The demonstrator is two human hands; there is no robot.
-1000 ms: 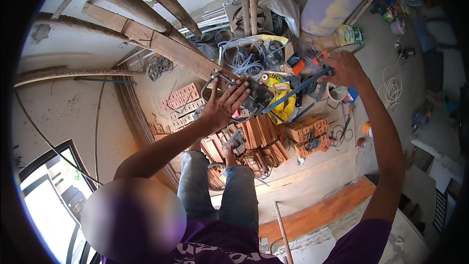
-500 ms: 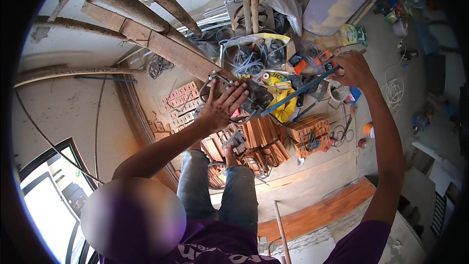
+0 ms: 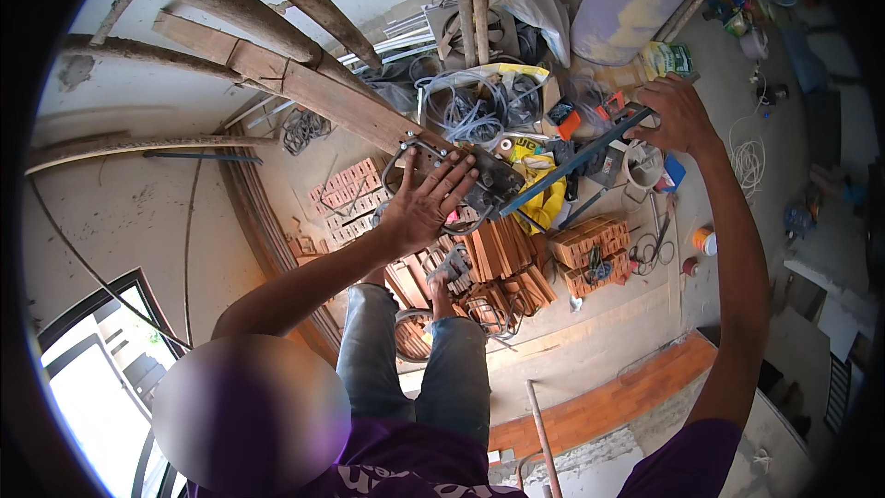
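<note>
Dark metal clamp sits on the wooden beam. Left hand lies flat on it, fingers spread, nothing enclosed. Right hand, arm extended, appears closed around the blue bar, now further right than before. Brick stacks lie well below.

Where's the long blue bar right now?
In the head view, the long blue bar slants across upper centre-right: its upper end is in the right hand, its lower end meets the dark metal clamp under the left hand.

Concrete floor: red brick stacks, cable coils, white rope, wooden plank.
</note>
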